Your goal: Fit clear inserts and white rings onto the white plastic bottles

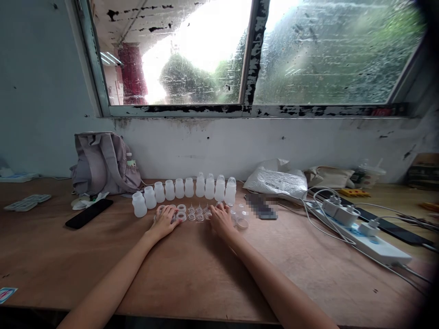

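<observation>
Forearms (116, 284) bare, left hand (163, 221) and right hand (221, 220) apparently arranged clear parts (200, 218) before the bottles (179, 188), each grip unclear; precision seemed needed next.

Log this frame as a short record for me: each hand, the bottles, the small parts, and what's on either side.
Left hand: over the white rings; grip hidden
Right hand: between the clear pointed pieces and the clear caps; hold unclear
Bottles: curved row of ten behind the small parts; six uncapped at left, four capped at right
Left side: backpack, black phone
Right side: silvery bag, white power strip
</observation>
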### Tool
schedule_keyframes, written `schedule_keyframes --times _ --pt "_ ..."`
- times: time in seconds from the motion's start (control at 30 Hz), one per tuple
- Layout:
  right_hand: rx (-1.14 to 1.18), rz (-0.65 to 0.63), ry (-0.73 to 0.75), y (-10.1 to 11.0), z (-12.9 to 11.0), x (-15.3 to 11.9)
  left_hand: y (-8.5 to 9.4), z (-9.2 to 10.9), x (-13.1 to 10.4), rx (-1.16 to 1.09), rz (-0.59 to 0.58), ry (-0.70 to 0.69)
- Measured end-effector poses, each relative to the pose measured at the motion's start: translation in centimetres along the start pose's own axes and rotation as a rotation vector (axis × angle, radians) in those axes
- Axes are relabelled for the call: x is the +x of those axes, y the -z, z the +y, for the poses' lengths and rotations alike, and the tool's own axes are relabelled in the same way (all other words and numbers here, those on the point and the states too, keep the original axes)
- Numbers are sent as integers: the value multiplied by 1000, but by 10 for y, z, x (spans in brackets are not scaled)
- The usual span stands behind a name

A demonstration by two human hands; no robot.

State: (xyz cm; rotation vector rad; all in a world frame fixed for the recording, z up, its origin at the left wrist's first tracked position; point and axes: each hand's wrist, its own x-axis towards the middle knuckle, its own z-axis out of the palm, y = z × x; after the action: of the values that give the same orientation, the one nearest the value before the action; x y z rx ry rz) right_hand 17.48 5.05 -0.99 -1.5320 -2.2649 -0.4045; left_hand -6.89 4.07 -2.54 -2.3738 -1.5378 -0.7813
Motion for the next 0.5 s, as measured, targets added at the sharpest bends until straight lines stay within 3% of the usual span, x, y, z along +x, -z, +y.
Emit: schedule_keyframes --times 0.33,0.5 --pt "98 -14 -50 -8 1 0 2 6 2 -6 52 -36" --pt "135 -3 -62 -9 2 -1 0 10 9 -12 137 -22"
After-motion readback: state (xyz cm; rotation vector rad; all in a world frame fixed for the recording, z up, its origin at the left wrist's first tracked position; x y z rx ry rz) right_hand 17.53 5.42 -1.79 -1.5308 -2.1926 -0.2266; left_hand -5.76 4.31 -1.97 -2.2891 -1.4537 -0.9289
